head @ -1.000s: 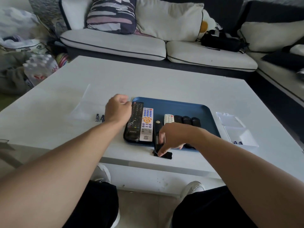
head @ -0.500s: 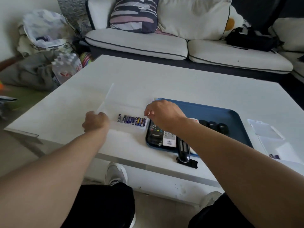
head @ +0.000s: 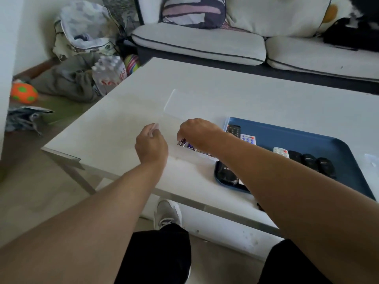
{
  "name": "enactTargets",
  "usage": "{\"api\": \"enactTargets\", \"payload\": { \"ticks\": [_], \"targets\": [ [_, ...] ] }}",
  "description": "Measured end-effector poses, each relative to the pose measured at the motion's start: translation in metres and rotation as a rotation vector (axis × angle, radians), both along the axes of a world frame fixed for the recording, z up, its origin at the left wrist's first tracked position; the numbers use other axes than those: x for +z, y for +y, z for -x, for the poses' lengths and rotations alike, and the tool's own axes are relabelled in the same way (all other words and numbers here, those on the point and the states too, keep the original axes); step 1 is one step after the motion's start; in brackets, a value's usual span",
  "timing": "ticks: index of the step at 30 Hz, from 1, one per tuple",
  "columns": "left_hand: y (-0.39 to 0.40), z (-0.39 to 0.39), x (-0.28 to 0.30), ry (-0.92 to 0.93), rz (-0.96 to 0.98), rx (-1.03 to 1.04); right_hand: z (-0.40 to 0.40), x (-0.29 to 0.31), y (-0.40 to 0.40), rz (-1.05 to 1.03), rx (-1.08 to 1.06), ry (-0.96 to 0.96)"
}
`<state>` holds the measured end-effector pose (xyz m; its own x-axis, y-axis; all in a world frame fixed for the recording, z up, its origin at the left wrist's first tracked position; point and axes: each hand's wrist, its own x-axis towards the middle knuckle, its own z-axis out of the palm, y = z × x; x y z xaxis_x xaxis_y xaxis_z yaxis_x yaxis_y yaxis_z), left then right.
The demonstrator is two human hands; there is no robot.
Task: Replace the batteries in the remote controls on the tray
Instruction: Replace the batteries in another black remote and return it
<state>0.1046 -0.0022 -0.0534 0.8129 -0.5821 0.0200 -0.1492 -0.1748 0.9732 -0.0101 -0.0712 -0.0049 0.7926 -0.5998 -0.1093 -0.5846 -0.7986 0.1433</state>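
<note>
A blue tray on the white table holds a long black remote, a white remote with coloured buttons, a small white remote and three small black remotes. Left of the tray lies a clear plastic box with its lid folded back and a row of batteries inside. My left hand pinches the box's near-left corner. My right hand reaches over the batteries with its fingertips on the leftmost ones; its grip is hidden.
The table's left corner and front edge are close to my arms. A sofa with cushions stands behind the table. On the floor to the left lie a pack of water bottles, clothes, bags and an orange ball. A dark piece lies at the table's front edge.
My view has swung left. My right hand left the black remote at the table's front edge and moved onto the batteries. My left hand moved from the tray to the clear box's corner.
</note>
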Motion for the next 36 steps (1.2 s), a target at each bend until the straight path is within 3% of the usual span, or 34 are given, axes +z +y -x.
{"api": "enactTargets", "payload": {
  "ticks": [9,14,21,23,27,30,32,34,36],
  "targets": [
    [0.002,-0.003,-0.003,0.052,-0.041,0.002,-0.017,-0.009,0.003,0.096,0.11,0.05],
    [0.003,-0.011,-0.01,0.077,-0.113,-0.038,-0.02,-0.011,0.004,0.052,0.091,0.094],
    [0.005,-0.014,-0.008,0.04,-0.175,-0.091,-0.013,-0.007,-0.002,0.028,0.045,-0.048],
    [0.005,-0.013,-0.005,0.056,-0.181,-0.075,-0.004,0.004,0.002,-0.071,-0.039,-0.22],
    [0.007,-0.01,0.009,-0.053,-0.105,0.024,0.034,0.019,0.022,-0.707,-0.38,-0.83],
    [0.006,0.002,0.024,-0.279,0.058,0.039,0.081,0.016,0.026,-0.908,-0.571,-0.99],
    [0.008,0.022,0.035,-0.382,0.193,0.012,0.116,0.021,0.029,-1.1,-0.699,-1.225],
    [0.008,0.044,0.046,-0.411,0.248,-0.053,0.146,0.028,0.031,-1.294,-0.851,-1.516],
    [0.012,0.067,0.054,-0.388,0.255,-0.129,0.171,0.036,0.037,-1.37,-0.917,-1.639]
  ]
}}
